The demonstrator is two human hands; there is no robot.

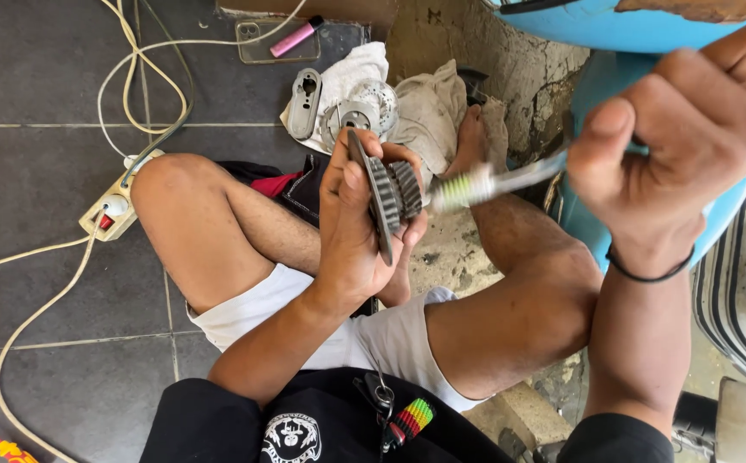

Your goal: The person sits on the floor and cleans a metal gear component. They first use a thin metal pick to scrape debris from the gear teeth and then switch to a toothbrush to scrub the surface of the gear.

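My left hand (351,227) grips a dark metal gear cluster (387,195), a large toothed disc with a smaller gear on its side, held upright over my lap. My right hand (677,141) holds a toothbrush (484,183) by its handle. Its green and white bristles press against the smaller gear. I sit cross-legged on the floor, bare knees (171,184) to either side of the gear.
Metal parts (351,111) lie on white rags (428,107) ahead. A power strip (114,208) with cream cables sits at the left on the dark tile floor (38,77). A blue scooter body (639,39) stands on the right. A red screwdriver (0,444) lies at bottom left.
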